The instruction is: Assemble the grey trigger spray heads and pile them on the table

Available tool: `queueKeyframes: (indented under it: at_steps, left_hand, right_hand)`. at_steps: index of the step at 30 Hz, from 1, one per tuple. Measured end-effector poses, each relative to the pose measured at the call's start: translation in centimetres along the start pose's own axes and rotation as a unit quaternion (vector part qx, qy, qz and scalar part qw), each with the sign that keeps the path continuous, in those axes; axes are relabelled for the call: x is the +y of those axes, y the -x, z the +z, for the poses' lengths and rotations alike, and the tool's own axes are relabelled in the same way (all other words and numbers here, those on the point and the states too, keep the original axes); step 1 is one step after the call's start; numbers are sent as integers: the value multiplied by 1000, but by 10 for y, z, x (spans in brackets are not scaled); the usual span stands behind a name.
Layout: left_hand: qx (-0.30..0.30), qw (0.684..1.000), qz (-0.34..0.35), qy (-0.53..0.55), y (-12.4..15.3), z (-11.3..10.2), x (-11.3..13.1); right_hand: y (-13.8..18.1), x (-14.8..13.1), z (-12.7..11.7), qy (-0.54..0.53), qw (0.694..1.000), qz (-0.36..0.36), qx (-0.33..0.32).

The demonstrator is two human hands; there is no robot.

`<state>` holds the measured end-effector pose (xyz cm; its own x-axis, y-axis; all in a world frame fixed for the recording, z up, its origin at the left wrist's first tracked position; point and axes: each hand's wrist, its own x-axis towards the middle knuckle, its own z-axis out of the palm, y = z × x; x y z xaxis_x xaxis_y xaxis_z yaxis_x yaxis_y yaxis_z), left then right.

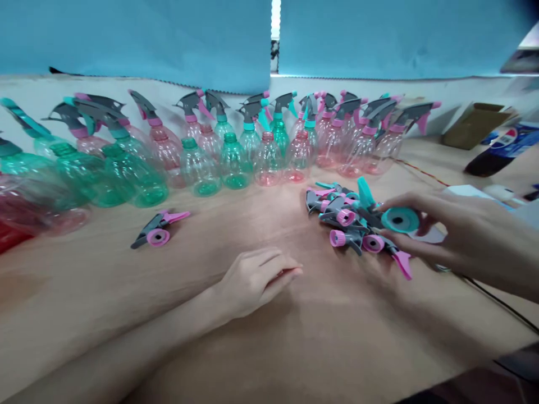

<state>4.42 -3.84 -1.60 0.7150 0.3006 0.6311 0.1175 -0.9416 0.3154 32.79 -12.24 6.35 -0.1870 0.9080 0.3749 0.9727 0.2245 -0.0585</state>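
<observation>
Fingers and thumb of my right hand (446, 230) close around the turquoise collar of a trigger spray head (400, 220), over the right edge of a pile of grey, pink and turquoise spray heads (346, 217). My left hand (261, 278) rests on the table in front of me, its fingers curled together against the thumb, and nothing shows in it. One grey and pink spray head (158, 237) lies alone to the left. Behind, a row of clear green and pink bottles stands; an uncapped green bottle (234, 163) and an uncapped pink bottle (268, 160) are at the front.
Several bottles with sprayers fitted, such as a pink one (385, 147), line the wall. At the right are a cola bottle (501, 147), a brown box (475, 126) and a dark cable (501, 302). Red material (14, 238) sits at the left edge.
</observation>
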Motion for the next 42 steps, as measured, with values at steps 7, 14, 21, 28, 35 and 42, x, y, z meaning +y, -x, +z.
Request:
queueKeyframes:
  at_steps: [7,14,21,28,35,42]
  left_hand:
    - [-22,995,-92,-36,-9,7,-4]
    - [-17,992,-116,-53,-47,38,-11]
    - [-124,985,-111,-53,-101,74,-16]
    - [-148,975,-149,-68,-99,61,-35]
    - [-148,977,-136,-75,-67,49,-23]
    - [-117,980,-143,-69,-33,4,-14]
  right_hand:
    - [38,20,43,58,994,-93,-11]
    - [28,22,62,-55,996,-17,68]
    - [16,22,83,-55,998,31,-21]
    - [24,13,88,-60,997,21,-45]
    - [8,17,82,-75,997,8,-36]
    - [-22,-15,61,-94,995,-24,7]
